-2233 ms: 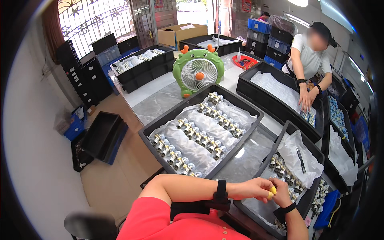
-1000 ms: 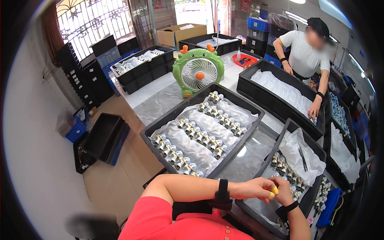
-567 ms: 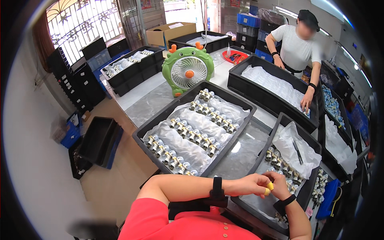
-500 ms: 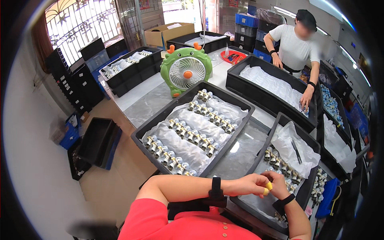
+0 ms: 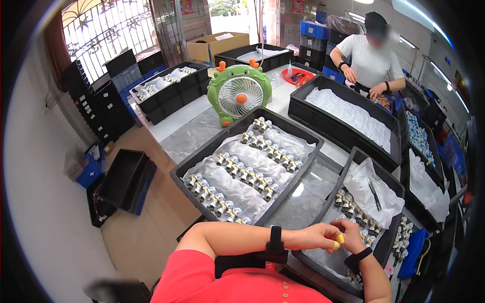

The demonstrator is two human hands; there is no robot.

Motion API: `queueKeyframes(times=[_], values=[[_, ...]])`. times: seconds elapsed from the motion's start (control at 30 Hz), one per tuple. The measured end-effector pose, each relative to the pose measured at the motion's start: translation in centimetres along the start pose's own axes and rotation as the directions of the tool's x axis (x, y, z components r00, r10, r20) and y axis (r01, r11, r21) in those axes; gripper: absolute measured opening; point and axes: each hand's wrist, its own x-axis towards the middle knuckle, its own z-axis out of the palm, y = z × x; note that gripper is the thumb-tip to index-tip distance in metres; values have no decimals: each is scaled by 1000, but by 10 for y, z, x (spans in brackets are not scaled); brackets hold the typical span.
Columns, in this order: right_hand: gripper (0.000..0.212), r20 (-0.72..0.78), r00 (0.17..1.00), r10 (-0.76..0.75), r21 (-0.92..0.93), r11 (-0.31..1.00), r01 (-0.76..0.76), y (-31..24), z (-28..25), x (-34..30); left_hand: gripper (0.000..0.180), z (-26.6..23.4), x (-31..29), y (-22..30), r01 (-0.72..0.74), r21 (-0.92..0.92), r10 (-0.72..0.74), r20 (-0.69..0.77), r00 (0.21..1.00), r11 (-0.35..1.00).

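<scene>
My left hand, with yellow finger covers on two fingertips, meets my right hand over the near right black tray. Both hands have bent, pinching fingers. Whatever lies between them is too small or hidden to make out. Under and beyond them in that tray stand rows of small pieces with clear round tops, white-and-gold middles and dark bases. A crumpled white plastic sheet covers the tray's far part, with a black pen-like tool on it. My wrists carry black bands.
Left of it, a larger black tray holds rows of similar pieces on white sheeting. Behind stands a green animal-shaped fan. Across the table a person works beside a sheet-lined black tray. A blue pouch lies at right.
The view has shifted slightly; my hands stay together in nearly the same pose. The co-worker's hands have drawn back from the lined tray and now handle something dark near the body.
</scene>
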Motion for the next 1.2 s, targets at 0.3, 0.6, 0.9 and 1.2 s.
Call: queueKeyframes(times=[0.3, 0.6, 0.9, 1.2], values=[[21, 4, 1000, -11, 1, 1000, 11, -6, 0, 0, 25, -1, -1, 0, 6, -3, -6, 5, 1000, 1000], [20, 16, 1000, 9, 48, 999, -10, -4, 1, 0, 24, 2, -1, 1, -8, -19, 8, 4, 1000, 1000], [19, 4, 1000, -13, 49, 999, 13, -5, 4, 2, 21, 2, 0, -3, -59, -1, 59, -4, 998, 998], [19, 1, 999, 38, 38, 999, -38, -6, 0, 0, 24, 3, 2, -1, -13, 68, 13, -3, 1000, 998]])
